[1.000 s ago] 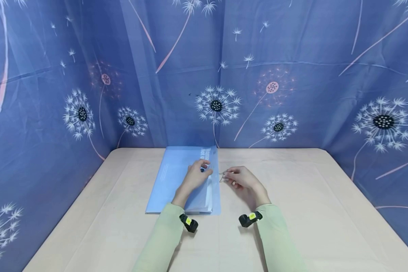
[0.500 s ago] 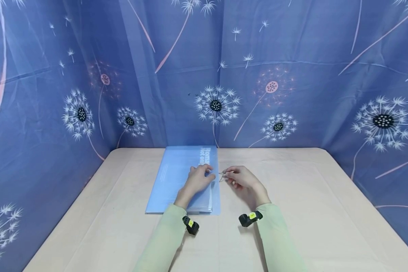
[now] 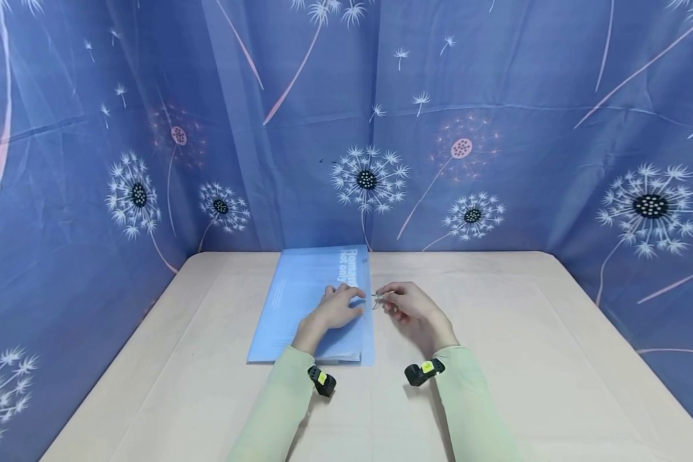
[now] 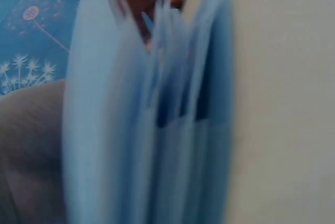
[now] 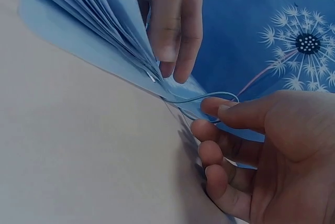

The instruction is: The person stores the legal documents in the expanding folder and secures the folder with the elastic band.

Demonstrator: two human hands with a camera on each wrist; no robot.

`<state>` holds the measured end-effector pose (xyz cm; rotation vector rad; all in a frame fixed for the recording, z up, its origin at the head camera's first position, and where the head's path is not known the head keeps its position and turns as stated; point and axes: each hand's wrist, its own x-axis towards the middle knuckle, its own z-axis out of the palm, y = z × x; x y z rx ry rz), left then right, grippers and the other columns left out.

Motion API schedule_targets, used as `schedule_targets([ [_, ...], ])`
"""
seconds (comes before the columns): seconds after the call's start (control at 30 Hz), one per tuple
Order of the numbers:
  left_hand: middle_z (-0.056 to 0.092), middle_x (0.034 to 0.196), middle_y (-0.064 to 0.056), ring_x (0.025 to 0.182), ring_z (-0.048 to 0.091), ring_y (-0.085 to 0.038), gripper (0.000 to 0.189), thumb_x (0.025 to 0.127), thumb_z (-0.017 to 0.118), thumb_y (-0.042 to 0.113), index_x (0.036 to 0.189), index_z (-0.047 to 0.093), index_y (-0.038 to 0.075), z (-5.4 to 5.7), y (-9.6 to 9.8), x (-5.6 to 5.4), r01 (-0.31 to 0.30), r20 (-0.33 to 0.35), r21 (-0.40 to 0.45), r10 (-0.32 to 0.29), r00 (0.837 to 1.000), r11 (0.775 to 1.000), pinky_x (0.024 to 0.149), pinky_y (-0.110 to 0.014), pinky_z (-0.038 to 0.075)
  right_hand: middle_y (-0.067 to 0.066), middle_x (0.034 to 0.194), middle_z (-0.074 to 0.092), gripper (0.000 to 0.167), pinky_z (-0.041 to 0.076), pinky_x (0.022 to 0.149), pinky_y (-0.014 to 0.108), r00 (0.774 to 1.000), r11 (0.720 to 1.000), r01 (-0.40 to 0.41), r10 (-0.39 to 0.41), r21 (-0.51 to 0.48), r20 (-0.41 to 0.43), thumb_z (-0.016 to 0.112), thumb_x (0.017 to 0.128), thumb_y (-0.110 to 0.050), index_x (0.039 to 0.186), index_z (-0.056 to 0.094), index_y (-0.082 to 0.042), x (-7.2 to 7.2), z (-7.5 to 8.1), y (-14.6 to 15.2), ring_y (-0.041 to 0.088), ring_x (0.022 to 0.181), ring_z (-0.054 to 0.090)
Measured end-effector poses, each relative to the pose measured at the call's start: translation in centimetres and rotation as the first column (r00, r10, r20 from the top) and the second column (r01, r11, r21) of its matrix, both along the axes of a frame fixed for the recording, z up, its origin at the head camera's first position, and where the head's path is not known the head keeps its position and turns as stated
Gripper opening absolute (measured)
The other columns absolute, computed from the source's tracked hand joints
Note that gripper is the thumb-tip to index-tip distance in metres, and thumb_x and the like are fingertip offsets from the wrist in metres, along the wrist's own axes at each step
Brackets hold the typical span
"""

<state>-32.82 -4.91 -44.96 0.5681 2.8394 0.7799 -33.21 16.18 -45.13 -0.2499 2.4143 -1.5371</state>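
Observation:
A translucent blue expanding file folder (image 3: 306,282) with white lettering lies on the table, several sheet-like layers (image 5: 78,9) fanning at its near right edge. My left hand (image 3: 336,309) is over its top cover near the right edge, fingers extended. In the right wrist view the left fingers (image 5: 170,30) lie against the cover beside the layered edge. Just off the folder's right side, my right hand (image 3: 412,301) pinches a thin elastic cord (image 5: 209,94) between thumb and forefinger, pulled out into a loop. The left wrist view is blurred, with the folder's layers (image 4: 172,171) across its middle.
A pale cloth covers the table (image 3: 554,346). Blue curtains (image 3: 496,77) printed with dandelions stand behind and at both sides. Small black cameras (image 3: 425,372) are strapped at both wrists.
The left hand moved slightly right, then back a little left over the cover. More of the white lettering shows, and the cover's far edge sits a bit higher. The right hand stays nearly still.

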Motion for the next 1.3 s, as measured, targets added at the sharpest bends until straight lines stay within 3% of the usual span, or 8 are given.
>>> schedule_targets([
  [0.23, 0.046, 0.145, -0.011, 0.13, 0.037, -0.034, 0.053, 0.089, 0.072, 0.019, 0.139, 0.056, 0.021, 0.4, -0.5, 0.2, 0.026, 0.048, -0.033, -0.024, 0.999, 0.999, 0.108, -0.054, 0.038, 0.009, 0.074, 0.061, 0.028, 0.039, 0.047, 0.022, 1.0, 1.0, -0.004, 0.004, 0.019, -0.029, 0.049, 0.102, -0.009, 0.123, 0.064, 0.001, 0.0, -0.1, -0.1, 0.011, 0.054, 0.049],
  [0.4, 0.047, 0.144, -0.014, 0.128, 0.041, -0.035, 0.062, 0.083, 0.08, 0.028, 0.139, 0.056, 0.016, 0.2, -0.7, 0.0, -0.058, -0.015, -0.064, 0.057, 0.998, 0.996, 0.109, -0.051, 0.038, 0.009, 0.073, 0.059, 0.028, 0.04, 0.048, 0.022, 0.999, 1.0, -0.008, 0.008, 0.011, -0.052, 0.05, 0.101, -0.008, 0.123, 0.063, 0.004, 0.0, -0.2, -0.3, 0.012, 0.055, 0.048],
  [0.6, 0.047, 0.145, -0.017, 0.129, 0.04, -0.038, 0.084, 0.076, 0.083, 0.048, 0.144, 0.05, 0.013, 0.3, -1.1, 0.1, -0.2, -0.034, -0.149, 0.197, 0.98, 0.968, 0.109, -0.055, 0.035, 0.009, 0.073, 0.059, 0.027, 0.043, 0.049, 0.021, 0.997, 1.0, 0.013, -0.014, -0.018, -0.072, 0.051, 0.1, -0.006, 0.122, 0.062, 0.006, -0.1, -0.3, -0.8, 0.011, 0.055, 0.048],
  [0.83, 0.047, 0.147, -0.016, 0.13, 0.04, -0.037, 0.094, 0.072, 0.082, 0.056, 0.147, 0.047, 0.009, 0.2, -1.5, -0.1, -0.222, -0.033, -0.171, 0.22, 0.975, 0.96, 0.11, -0.055, 0.034, 0.011, 0.073, 0.061, 0.023, 0.045, 0.047, 0.022, 0.984, 0.993, 0.114, -0.114, -0.003, -0.137, 0.06, 0.097, -0.01, 0.116, 0.069, 0.001, -0.3, -1.1, -1.8, 0.011, 0.051, 0.05],
  [1.0, 0.05, 0.144, -0.014, 0.125, 0.043, -0.034, 0.094, 0.07, 0.081, 0.061, 0.142, 0.053, 0.007, -0.1, -1.7, -0.3, -0.225, -0.047, -0.196, 0.22, 0.974, 0.954, 0.108, -0.054, 0.036, 0.008, 0.071, 0.062, 0.022, 0.045, 0.046, 0.023, 0.975, 0.988, 0.151, -0.145, 0.028, -0.17, 0.066, 0.093, -0.015, 0.111, 0.072, -0.003, -0.7, -1.4, -2.8, 0.01, 0.049, 0.051],
  [1.07, 0.051, 0.142, -0.013, 0.125, 0.044, -0.034, 0.093, 0.07, 0.081, 0.062, 0.14, 0.055, 0.006, -0.2, -1.7, -0.3, -0.222, -0.051, -0.207, 0.216, 0.975, 0.953, 0.107, -0.054, 0.036, 0.008, 0.076, 0.065, 0.022, 0.046, 0.048, 0.024, 0.97, 0.987, 0.14, -0.122, 0.076, -0.21, 0.068, 0.092, -0.014, 0.11, 0.072, -0.003, -0.8, -1.4, -3.0, 0.01, 0.051, 0.052],
  [1.3, 0.05, 0.144, -0.012, 0.126, 0.044, -0.033, 0.093, 0.07, 0.079, 0.065, 0.14, 0.055, 0.007, -0.2, -1.9, -0.3, -0.229, -0.052, -0.212, 0.223, 0.973, 0.95, 0.108, -0.054, 0.035, 0.011, 0.098, 0.065, 0.021, 0.051, 0.086, 0.038, 0.913, 0.954, 0.054, 0.073, 0.295, -0.401, 0.074, 0.083, -0.01, 0.102, 0.073, -0.003, -1.1, -0.4, -4.1, 0.021, 0.091, 0.061],
])
